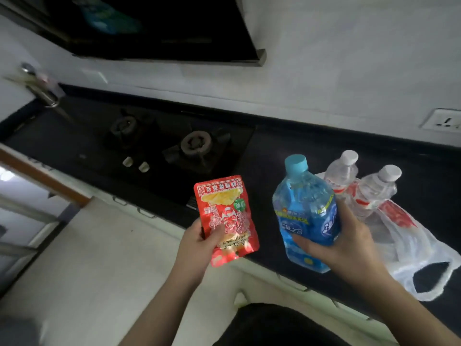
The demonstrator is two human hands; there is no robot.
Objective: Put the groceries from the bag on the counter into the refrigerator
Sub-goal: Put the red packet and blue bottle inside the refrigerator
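Observation:
My left hand (pixel 197 248) grips a red snack packet (pixel 225 219) by its lower end, held in the air over the counter's front edge. A blue drink bottle (pixel 305 213) with a light blue cap is in my right hand (pixel 341 240), which wraps around its lower body. Two clear water bottles (pixel 343 172) (pixel 376 188) with white caps stand on the counter behind the blue bottle. A white plastic bag (pixel 414 248) with red print lies crumpled on the counter to the right, its handle loop hanging near the edge.
The black counter (pixel 287 143) runs from left to right, with a two-burner gas hob (pixel 179 143) set in its left half. A range hood (pixel 149 28) hangs above. A wall socket (pixel 442 121) is at the far right. White cabinet fronts lie below the counter.

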